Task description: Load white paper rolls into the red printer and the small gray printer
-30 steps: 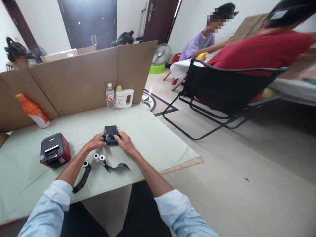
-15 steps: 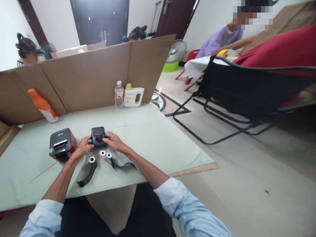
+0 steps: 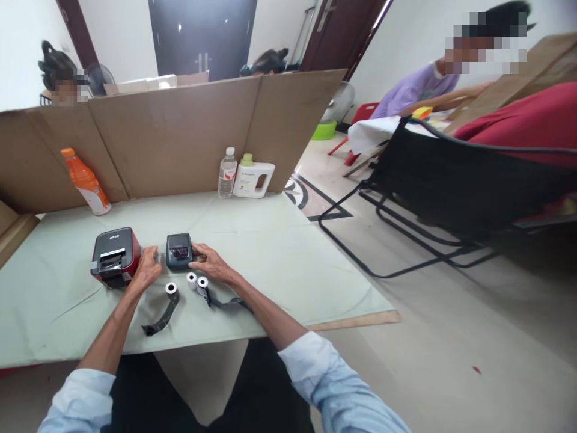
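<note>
A small dark label printer with a shiny black piece at its front sits on the table. My right hand holds its right side, fingers and thumb at the edge. My left hand is open, with nothing in it, in the gap between that printer and a larger black-and-red label printer; whether it touches the larger one I cannot tell. In front of the hands stand white-cored rolls: one roll with a dark strip trailing from it, a plain white roll, and another roll with a dark strip.
An orange bottle leans against the cardboard screen. A clear water bottle and a white jug stand at the back right of the table. Beyond it is a black folding chair. Other people sit around.
My left hand has let go of the small printer and moved left, toward the larger printer. My right hand stays at the small printer's right side. The view has shifted slightly.
</note>
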Demonstrator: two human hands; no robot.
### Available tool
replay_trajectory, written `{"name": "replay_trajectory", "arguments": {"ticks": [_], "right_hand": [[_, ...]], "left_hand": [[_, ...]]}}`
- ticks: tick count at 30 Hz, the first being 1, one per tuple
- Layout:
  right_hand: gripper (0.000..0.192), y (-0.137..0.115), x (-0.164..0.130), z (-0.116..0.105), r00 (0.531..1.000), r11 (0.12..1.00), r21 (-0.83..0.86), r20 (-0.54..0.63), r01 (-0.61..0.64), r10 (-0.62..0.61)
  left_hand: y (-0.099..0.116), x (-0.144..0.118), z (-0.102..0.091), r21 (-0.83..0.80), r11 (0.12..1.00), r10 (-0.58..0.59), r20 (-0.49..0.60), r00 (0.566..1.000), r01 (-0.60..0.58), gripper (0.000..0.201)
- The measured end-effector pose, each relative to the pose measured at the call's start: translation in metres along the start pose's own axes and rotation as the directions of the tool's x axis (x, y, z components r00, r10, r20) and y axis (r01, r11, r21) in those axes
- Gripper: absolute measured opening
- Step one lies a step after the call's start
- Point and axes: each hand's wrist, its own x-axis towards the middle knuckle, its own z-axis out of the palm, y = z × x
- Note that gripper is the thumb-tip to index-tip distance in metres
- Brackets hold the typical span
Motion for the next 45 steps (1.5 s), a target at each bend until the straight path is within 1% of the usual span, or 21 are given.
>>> {"name": "replay_trajectory", "arguments": {"ticks": [2, 5, 7, 10, 12, 16, 20, 23, 28, 31, 36, 39, 45], "right_hand": [[0.076, -0.001, 0.0, 0.001, 1.0, 1.0, -0.01, -0.003, -0.004, 0.004], [0.075, -0.002, 0.0, 0.002, 1.0, 1.0, -0.028, -0.015, -0.002, 0.002], [0.074, -0.003, -0.001, 0.002, 1.0, 0.999, -0.035, -0.029, 0.005, -0.006], [0.072, -0.004, -0.002, 0.003, 0.999, 0.998, -0.058, -0.048, 0.021, -0.024], [0.072, -0.005, -0.002, 0.003, 0.998, 0.997, -0.074, -0.053, 0.03, -0.034], [0.074, -0.007, -0.004, 0.003, 0.998, 0.998, -0.068, -0.062, 0.018, -0.023], [0.075, -0.008, -0.006, 0.003, 0.998, 1.0, -0.029, -0.056, 0.004, -0.006], [0.073, -0.008, -0.007, 0.003, 0.998, 1.0, -0.007, -0.055, 0.006, -0.007], [0.071, -0.009, -0.006, 0.002, 0.999, 1.0, 0.024, -0.043, 0.007, -0.006], [0.066, -0.012, -0.007, 0.0, 0.999, 1.0, 0.017, -0.029, 0.017, -0.016], [0.057, -0.02, -0.007, -0.005, 0.999, 0.999, -0.023, 0.021, 0.047, -0.047], [0.054, -0.021, -0.006, -0.006, 0.998, 0.995, -0.079, 0.015, 0.062, -0.061], [0.051, -0.021, 0.011, -0.007, 0.991, 0.957, -0.268, -0.036, 0.112, -0.126]], "left_hand": [[0.006, 0.001, 0.0, -0.033, 0.999, 0.038, 0.038, 0.999, -0.037, 0.062], [0.015, 0.002, 0.0, -0.122, 0.988, 0.107, 0.137, 0.985, -0.091, 0.067], [0.017, 0.002, 0.001, -0.176, 0.981, 0.114, 0.172, 0.978, -0.084, 0.071], [0.015, -0.001, 0.002, -0.235, 0.971, 0.085, 0.184, 0.979, -0.04, 0.078], [0.013, -0.004, 0.002, -0.254, 0.966, 0.084, 0.18, 0.98, -0.036, 0.079], [0.016, -0.012, 0.0, -0.244, 0.966, 0.12, 0.158, 0.98, -0.079, 0.076], [0.022, -0.015, -0.003, -0.202, 0.968, 0.165, 0.08, 0.983, -0.146, 0.069], [0.026, -0.011, -0.005, -0.17, 0.971, 0.178, 0.048, 0.983, -0.167, 0.063], [0.029, 0.002, -0.003, -0.085, 0.976, 0.206, 0.045, 0.977, -0.202, 0.044], [0.029, 0.008, 0.0, -0.058, 0.978, 0.202, 0.025, 0.979, -0.2, 0.036], [0.03, 0.017, 0.003, -0.08, 0.983, 0.166, -0.019, 0.986, -0.167, 0.029], [0.031, 0.02, 0.005, -0.116, 0.981, 0.151, -0.051, 0.987, -0.156, 0.027], [0.038, 0.025, 0.004, -0.15, 0.981, 0.124, -0.017, 0.992, -0.125, 0.028]]}}
